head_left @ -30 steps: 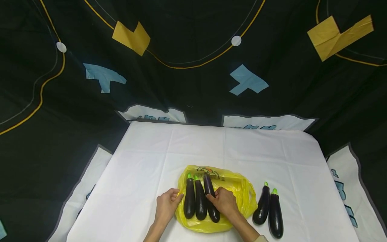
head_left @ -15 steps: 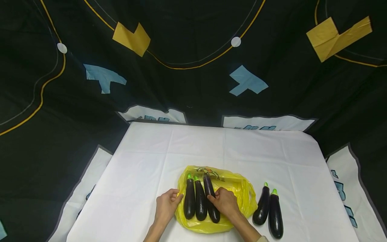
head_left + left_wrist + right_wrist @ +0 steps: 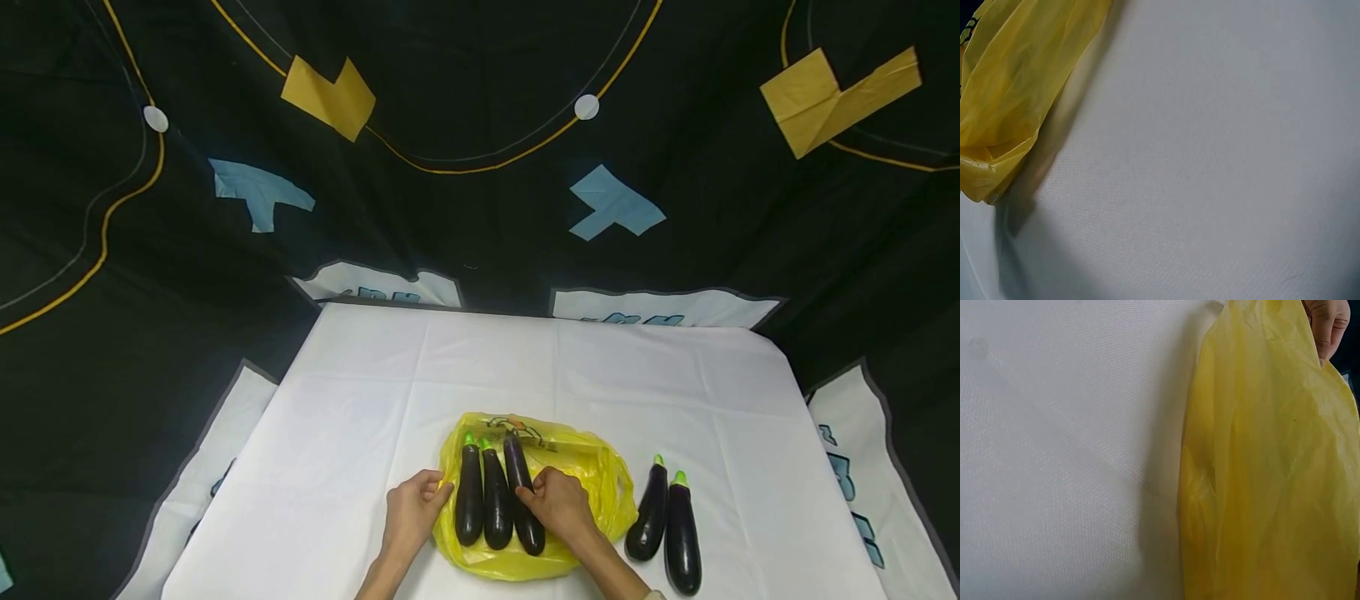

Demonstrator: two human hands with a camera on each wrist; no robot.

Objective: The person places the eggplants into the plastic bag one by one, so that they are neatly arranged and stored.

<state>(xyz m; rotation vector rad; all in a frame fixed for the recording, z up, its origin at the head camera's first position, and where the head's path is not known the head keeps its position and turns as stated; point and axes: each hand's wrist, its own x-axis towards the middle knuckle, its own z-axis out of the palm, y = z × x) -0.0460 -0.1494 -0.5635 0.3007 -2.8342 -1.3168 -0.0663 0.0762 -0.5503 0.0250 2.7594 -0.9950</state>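
A yellow plastic bag (image 3: 600, 471) lies spread on the white-covered table, its mouth wide. Inside it, side by side, are a left eggplant (image 3: 469, 500), a middle eggplant (image 3: 497, 504) and a right eggplant (image 3: 532, 533). My left hand (image 3: 408, 510) pinches the bag's left rim between thumb and fingers. With my right hand (image 3: 562, 504) I hold the right eggplant at its middle, partly covering it. The left wrist view catches only a side of the yellow bag (image 3: 1022, 81). In the right wrist view, fingers (image 3: 1329, 325) show at the bag's edge.
Two more eggplants, one nearer (image 3: 648, 521) and one farther right (image 3: 682, 542), lie on the table right of the bag. The white tablecloth (image 3: 480, 358) stretches behind. A dark curtain (image 3: 465, 225) with taped shapes hangs beyond the table.
Both hands keep their places on the bag and the right eggplant. The whole head view has shifted down very slightly.
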